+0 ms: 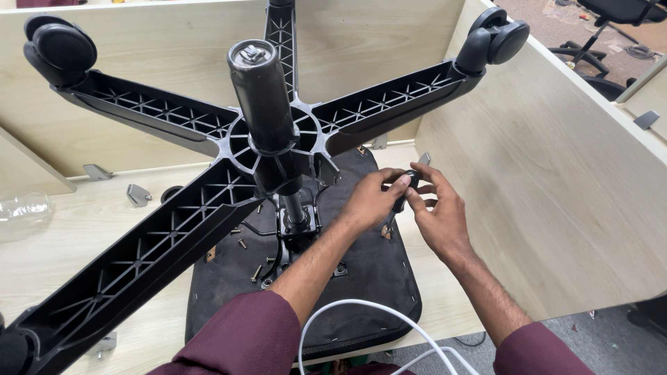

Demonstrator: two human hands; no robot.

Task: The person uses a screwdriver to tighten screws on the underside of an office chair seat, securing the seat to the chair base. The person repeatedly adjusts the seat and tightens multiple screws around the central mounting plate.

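Note:
An upturned office chair lies on a wooden desk, its black seat underside facing up. Its black five-arm base and gas cylinder rise toward me. My left hand and my right hand meet over the seat's right side. Both pinch a small black knob-like part between their fingertips. Loose screws lie on the seat near the mechanism plate.
Castor wheels sit at the arm ends, another castor at the upper right. Wooden partition panels enclose the desk. A clear plastic bottle lies at the left. A white cable loops near my body. Metal brackets rest on the desk.

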